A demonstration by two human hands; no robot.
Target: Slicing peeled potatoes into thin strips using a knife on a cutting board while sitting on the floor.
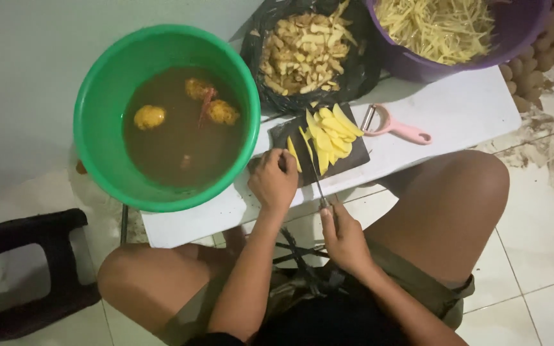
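Green bucket (100,96) at 10 o'clock, murky brown water (174,144) in it, yellow-brown potatoes (150,117) afloat. Dark grey cutting board (354,160) at centre, bright yellow potato slices (329,131) on it. Pink peeler (395,128) at 2 o'clock. Black bag (354,77) at 12 holds tan-and-cream peelings (302,54). Purple tub (520,32) at 1 o'clock, pale yellow strips (440,25) inside. White table (463,106), off-white floor tiles (540,256), black stool (27,275) at 8.

basin (97,128) left of board (354,160) | slices (329,131) on board | peeler (395,127) right
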